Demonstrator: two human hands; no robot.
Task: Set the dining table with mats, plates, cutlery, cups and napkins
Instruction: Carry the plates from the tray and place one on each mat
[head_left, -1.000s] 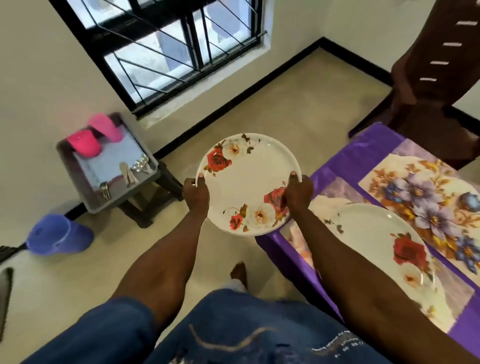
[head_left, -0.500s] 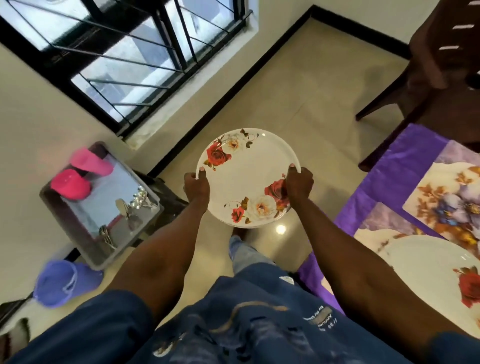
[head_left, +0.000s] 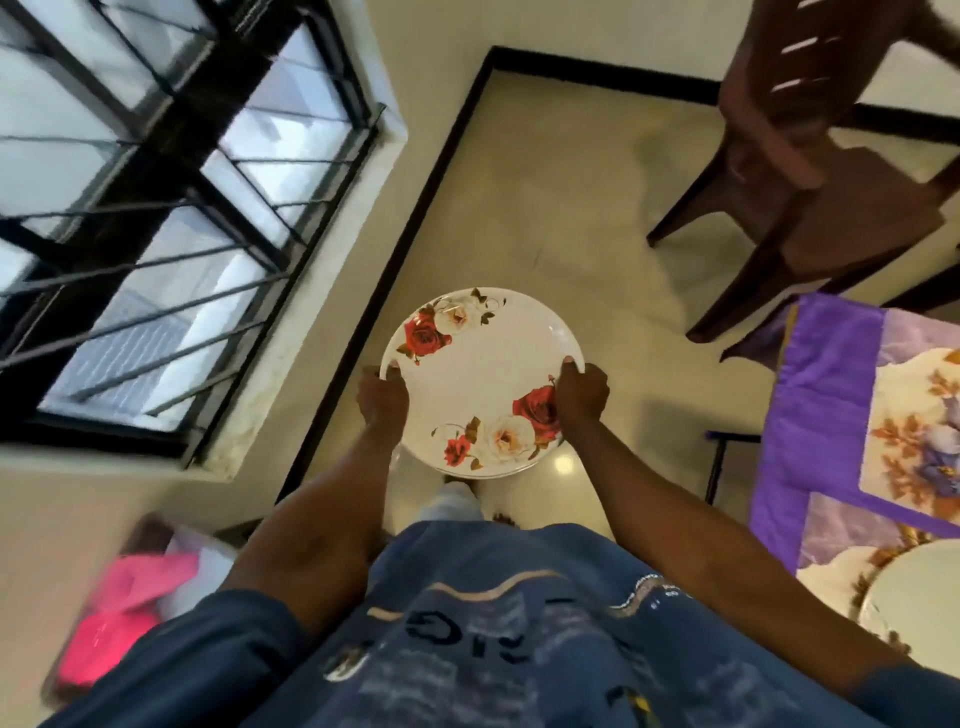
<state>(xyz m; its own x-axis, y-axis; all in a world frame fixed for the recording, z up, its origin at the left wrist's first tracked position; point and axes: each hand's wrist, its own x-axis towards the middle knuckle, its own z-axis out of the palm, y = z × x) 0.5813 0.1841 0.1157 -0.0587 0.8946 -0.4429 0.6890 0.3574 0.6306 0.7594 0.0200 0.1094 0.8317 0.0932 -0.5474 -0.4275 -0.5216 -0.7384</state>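
the window (head_left: 156, 218) with its black frame and bars fills the upper left, set in a cream wall. below and right of it the pale tiled floor (head_left: 545, 208) runs to a black skirting line. a dark brown chair (head_left: 831, 182) stands on the floor at the upper right, just beyond the far corner of the dining table (head_left: 810, 415). the table shows only at the right edge of the view, covered by a purple cloth, with a floral mat (head_left: 924, 431) lying on it. at the table's near edge, in the lower right, part of a second plate (head_left: 914, 613) rests on another mat. low on the left a pink blur (head_left: 119, 613) sits on a small stand; what it is cannot be told.

the plate (head_left: 483, 379), white with red and cream roses, is held level in the air over the floor, to the left of the table and apart from it. the left hand (head_left: 382, 400) grips its left rim, thumb on top and fingers curled beneath. the right hand (head_left: 582, 395) grips the right rim the same way, thumb over the edge beside the red rose.
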